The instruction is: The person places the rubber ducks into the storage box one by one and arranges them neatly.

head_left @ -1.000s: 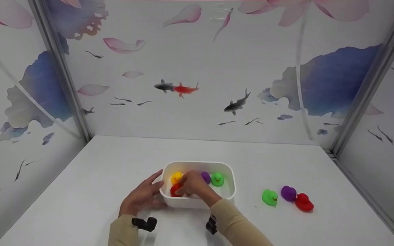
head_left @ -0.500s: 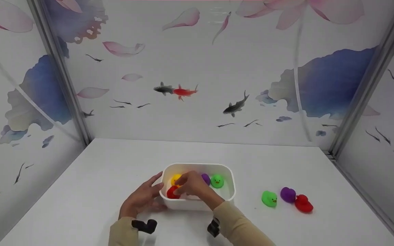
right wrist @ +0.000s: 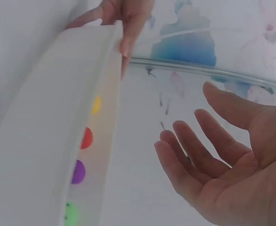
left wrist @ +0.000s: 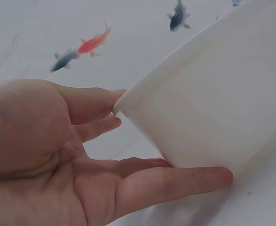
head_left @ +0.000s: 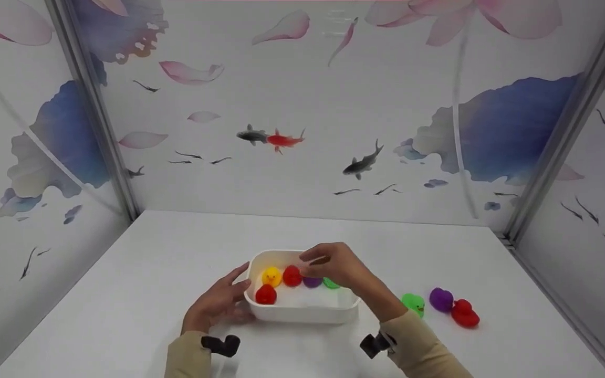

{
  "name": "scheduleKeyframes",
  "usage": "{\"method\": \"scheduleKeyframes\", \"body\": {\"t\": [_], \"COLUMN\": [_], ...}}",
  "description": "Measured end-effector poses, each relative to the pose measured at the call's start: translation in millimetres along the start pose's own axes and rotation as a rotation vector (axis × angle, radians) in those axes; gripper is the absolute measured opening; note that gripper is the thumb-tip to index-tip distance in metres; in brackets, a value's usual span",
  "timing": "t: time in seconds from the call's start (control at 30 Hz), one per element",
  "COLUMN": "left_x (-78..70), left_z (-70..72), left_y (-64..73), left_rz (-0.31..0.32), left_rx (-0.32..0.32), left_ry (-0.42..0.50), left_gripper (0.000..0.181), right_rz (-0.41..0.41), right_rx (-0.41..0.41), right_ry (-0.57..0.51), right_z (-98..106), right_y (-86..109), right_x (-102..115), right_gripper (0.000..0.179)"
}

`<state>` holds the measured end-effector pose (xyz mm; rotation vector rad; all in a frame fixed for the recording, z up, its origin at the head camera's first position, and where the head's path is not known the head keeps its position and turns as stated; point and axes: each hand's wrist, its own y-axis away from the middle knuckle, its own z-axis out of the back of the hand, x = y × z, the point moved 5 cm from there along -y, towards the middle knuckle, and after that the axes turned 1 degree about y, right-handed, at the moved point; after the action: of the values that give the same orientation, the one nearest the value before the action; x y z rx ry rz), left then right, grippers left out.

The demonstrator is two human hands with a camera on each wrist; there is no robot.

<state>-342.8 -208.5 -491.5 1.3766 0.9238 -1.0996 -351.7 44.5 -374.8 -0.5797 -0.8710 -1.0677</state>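
Observation:
A white plastic box [head_left: 308, 314] sits on the table with toy ducks inside. A yellow duck [head_left: 271, 276], a red duck [head_left: 292, 275], a purple duck [head_left: 312, 281] and a green duck [head_left: 331, 283] line its back; the hand partly covers the last two. Another red duck [head_left: 266, 294] rests at the front left corner. My left hand [head_left: 218, 300] touches the box's left end, its thumb at the rim and its fingers stretched along the outer wall. Above the right part of the box is my right hand [head_left: 338, 264], empty, its fingers loosely bent in the right wrist view.
Right of the box, a green duck [head_left: 413, 303], a purple duck [head_left: 441, 300] and a red duck [head_left: 465, 313] lie on the white table [head_left: 187, 247]. Printed wall panels [head_left: 302, 94] with metal corner posts [head_left: 100, 115] enclose the table at the back and sides.
My right hand has let go of the red duck at the box's front left corner, then risen and moved right. The left hand has stayed at the box's end.

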Motion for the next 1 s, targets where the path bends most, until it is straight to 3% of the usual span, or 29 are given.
{"method": "scheduleKeyframes", "body": {"t": [0.17,0.37,0.63,1.0], "left_x": [-0.7,1.3,-1.7,-1.4], "left_z": [3.8,4.4,-0.9,-0.2], "left_y": [2.6,2.8,-3.4,-0.3], "left_rz": [0.002,-0.017,-0.003,0.018], "left_rx": [-0.006,-0.004,0.02,0.005], "left_ry": [0.013,0.036,0.03,0.04], "left_gripper": [0.069,0.066,0.069,0.067], "right_rz": [0.058,0.074,-0.019,-0.128], "right_rx": [-0.026,-0.047,-0.013,-0.005], "right_ry": [0.014,0.012,0.017,0.103], "right_z": [33,69,101,123], "right_y": [23.4,48.4,65.3,60.2], "right_x": [3,-15,-72,-140], "right_gripper": [0.031,0.036,0.047,0.048]}}
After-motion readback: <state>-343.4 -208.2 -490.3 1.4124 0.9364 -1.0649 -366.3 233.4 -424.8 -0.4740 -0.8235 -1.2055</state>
